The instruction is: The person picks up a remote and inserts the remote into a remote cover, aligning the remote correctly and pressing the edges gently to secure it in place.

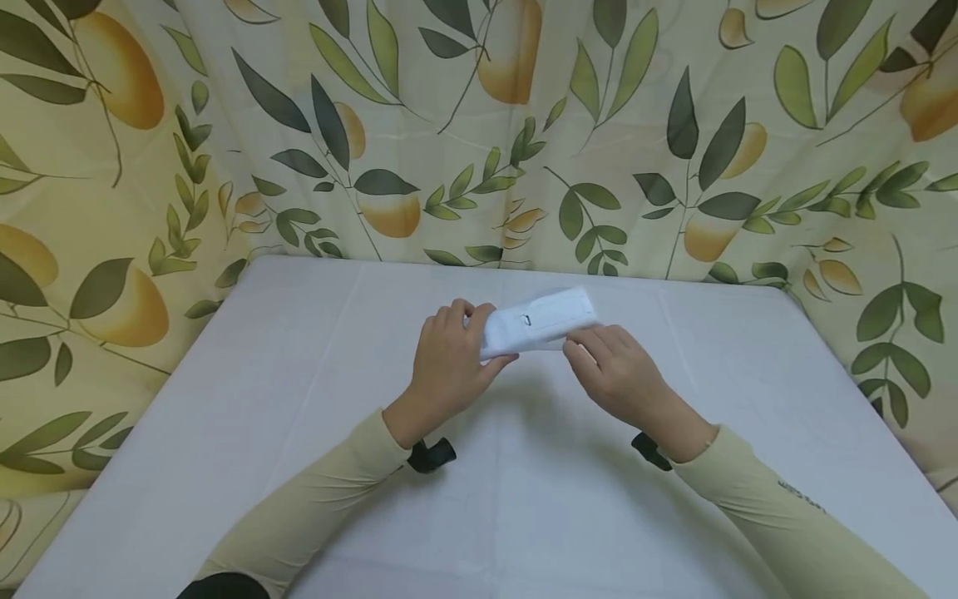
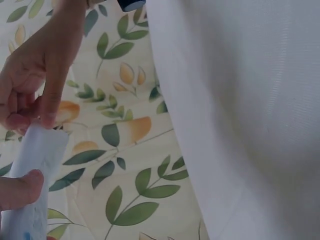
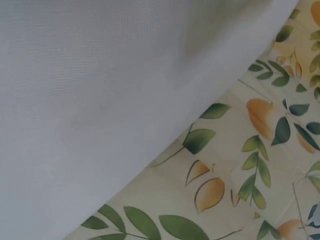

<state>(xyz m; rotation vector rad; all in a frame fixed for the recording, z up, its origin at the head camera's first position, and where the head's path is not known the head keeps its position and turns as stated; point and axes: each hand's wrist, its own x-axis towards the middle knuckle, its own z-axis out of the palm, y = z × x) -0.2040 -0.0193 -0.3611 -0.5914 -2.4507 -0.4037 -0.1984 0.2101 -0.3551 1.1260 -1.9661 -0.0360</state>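
Note:
A slim white packet (image 1: 539, 320) with a loose, film-like edge and a small dark mark on its face is held above the table. My left hand (image 1: 449, 358) grips its left end, the thumb along the lower side and the fingers over the top. At the lower right corner, my right hand (image 1: 617, 370) pinches the edge between thumb and fingers. Seen by the left wrist camera, the packet (image 2: 32, 175) has my left thumb (image 2: 22, 191) across it, while my right hand (image 2: 42, 70) holds the far end. Neither hand is clearly visible in the right wrist view.
A white cloth covers the table (image 1: 359, 516), whose far edge meets a curtain (image 1: 464, 166) printed with leaves and yellow fruit. The same curtain hangs at the left and right sides. Dark wrist cameras (image 1: 432, 456) sit under both wrists.

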